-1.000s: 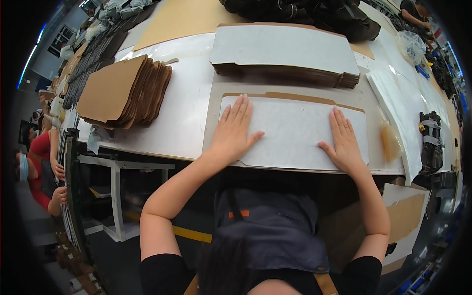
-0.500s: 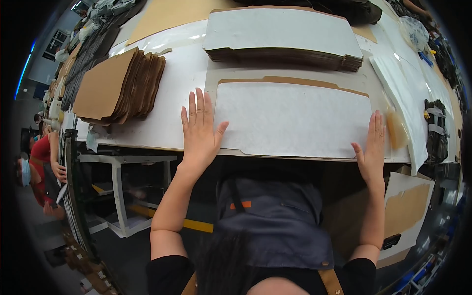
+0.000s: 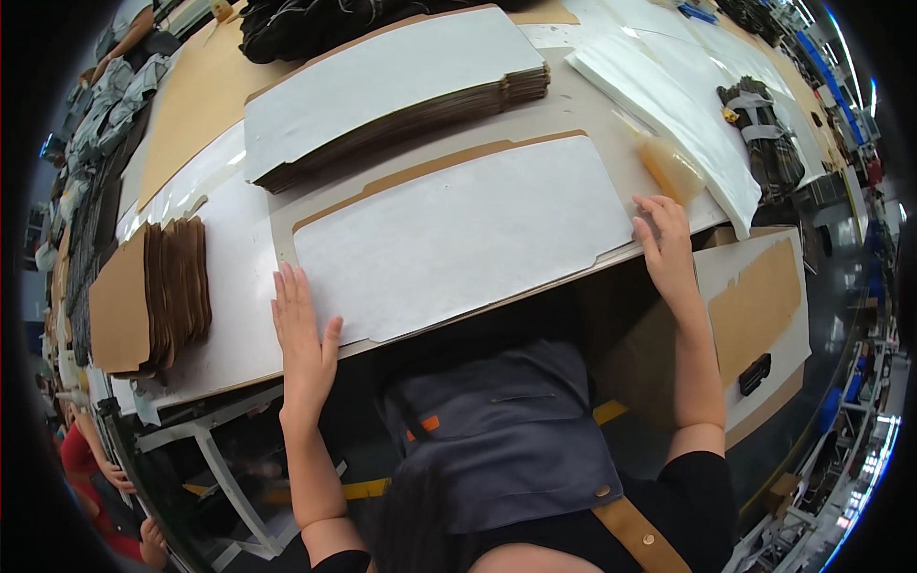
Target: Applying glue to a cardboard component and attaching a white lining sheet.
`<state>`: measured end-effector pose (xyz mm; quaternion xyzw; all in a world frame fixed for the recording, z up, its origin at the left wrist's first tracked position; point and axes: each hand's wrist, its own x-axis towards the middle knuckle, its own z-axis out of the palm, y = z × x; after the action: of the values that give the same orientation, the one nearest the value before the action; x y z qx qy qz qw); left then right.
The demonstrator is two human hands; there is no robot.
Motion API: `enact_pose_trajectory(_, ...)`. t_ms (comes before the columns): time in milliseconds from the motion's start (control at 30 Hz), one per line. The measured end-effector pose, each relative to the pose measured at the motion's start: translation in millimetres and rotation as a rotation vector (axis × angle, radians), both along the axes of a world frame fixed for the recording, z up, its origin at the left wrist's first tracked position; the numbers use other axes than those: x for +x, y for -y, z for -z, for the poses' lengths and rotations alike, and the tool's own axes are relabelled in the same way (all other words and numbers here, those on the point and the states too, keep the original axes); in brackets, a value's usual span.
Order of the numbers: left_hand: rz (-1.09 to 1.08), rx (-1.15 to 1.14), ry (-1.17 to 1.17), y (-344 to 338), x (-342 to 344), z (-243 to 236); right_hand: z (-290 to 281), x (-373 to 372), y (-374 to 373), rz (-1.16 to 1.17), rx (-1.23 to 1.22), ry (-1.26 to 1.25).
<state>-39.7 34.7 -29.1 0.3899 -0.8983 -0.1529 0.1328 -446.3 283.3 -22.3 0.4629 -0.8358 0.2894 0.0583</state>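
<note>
A white-faced cardboard sheet point(image 3: 458, 229) lies flat along the front of the table, with a brown notched edge showing on its far side. My left hand point(image 3: 306, 329) rests beside its left end, fingers stretched out and thumb apart, thumb over the sheet's near left corner. At the opposite end is my right hand point(image 3: 667, 244), its fingers slightly bent and apart, next to the sheet's right edge. Neither hand grips anything. Beyond the sheet sits a stack of similar white-topped sheets point(image 3: 392, 81) with dark brown edges.
A pile of brown cardboard pieces point(image 3: 124, 301) stands at the left. To the right lie a yellowish translucent piece point(image 3: 673, 167), folded white material point(image 3: 659, 119) and a dark strapped bundle point(image 3: 769, 134). Black fabric point(image 3: 315, 24) is at the back. Another person's hand point(image 3: 117, 477) shows lower left.
My head view has turned, so the table now slants up to the right. My right hand's fingers, straight before, are now bent. My left hand stays near the sheet's left end.
</note>
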Motion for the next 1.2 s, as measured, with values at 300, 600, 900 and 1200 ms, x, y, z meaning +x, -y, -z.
enact_pose_trajectory(300, 0.212, -0.010, 0.088, -11.1, 0.8, -9.7, -20.8, 9.8, -7.2, -0.262, 0.112, -0.077)
enact_pose_trajectory(600, 0.218, -0.072, 0.018, -3.5, 3.2, -11.2, -17.4, -2.3, 0.8, -0.391, 0.133, -0.047)
enact_pose_trajectory(900, 0.280, -0.237, -0.325, 8.5, -12.2, -13.5, -19.4, 25.4, 23.8, -0.539, 0.082, -0.092)
enact_pose_trajectory(1200, 0.222, -0.072, -0.335, 12.6, -9.2, -18.6, -21.8, 27.2, 36.3, -0.613, 0.089, -0.081)
